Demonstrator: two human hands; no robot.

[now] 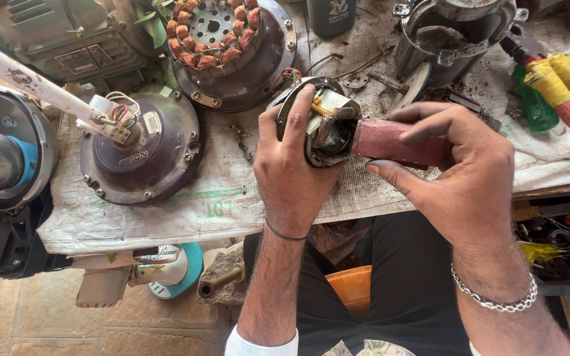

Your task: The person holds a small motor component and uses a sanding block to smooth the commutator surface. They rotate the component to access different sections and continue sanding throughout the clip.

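— What do the hands hold?
— The left hand (291, 171) wraps its fingers round a small motor part (321, 122) with a metal ring and yellow wires; it is held up just over the desk (186, 204), at the front edge; the right hand (460, 175) pinches a dusty red roll (390, 142) between thumb and fingers; the roll's end touches the part.
— What is the roll?
— Maybe rough sanding paper; it is hard to tell.
— What lies near?
— A round brown fan motor (143, 148) sits to the left on the desk; behind it is a ring of copper coils (212, 33); a grey metal case (453, 33) stands behind the right hand; tools with red and yellow handles (562, 86) lie at the far right.
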